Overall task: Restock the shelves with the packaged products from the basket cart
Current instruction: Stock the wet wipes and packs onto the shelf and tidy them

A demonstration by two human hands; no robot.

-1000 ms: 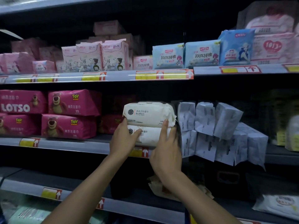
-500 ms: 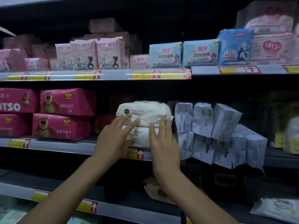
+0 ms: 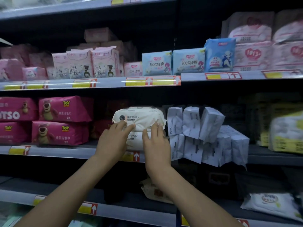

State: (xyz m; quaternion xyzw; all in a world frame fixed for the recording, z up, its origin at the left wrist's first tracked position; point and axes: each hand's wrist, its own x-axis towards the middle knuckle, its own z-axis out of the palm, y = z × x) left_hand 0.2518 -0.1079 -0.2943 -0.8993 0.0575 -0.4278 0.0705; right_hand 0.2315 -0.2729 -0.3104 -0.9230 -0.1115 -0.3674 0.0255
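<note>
The middle shelf point(image 3: 65, 150) carried both white wipes packs point(image 3: 139, 117), stacked between the pink packs point(image 3: 64, 122) and the grey-white packs point(image 3: 201, 128). A second ago you clasped their sides, so placing looked done, only squaring up left. Your left hand point(image 3: 111, 141) and right hand point(image 3: 157, 143) pressed flat-fingered on the fronts, gripping nothing. Packs were cream, soft, bulging, labels outward.

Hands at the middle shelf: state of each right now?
Left hand: open, straight fingers pressing the upper cream-white soft wipes pack.
Right hand: open, straight fingers touching the same pack.
</note>
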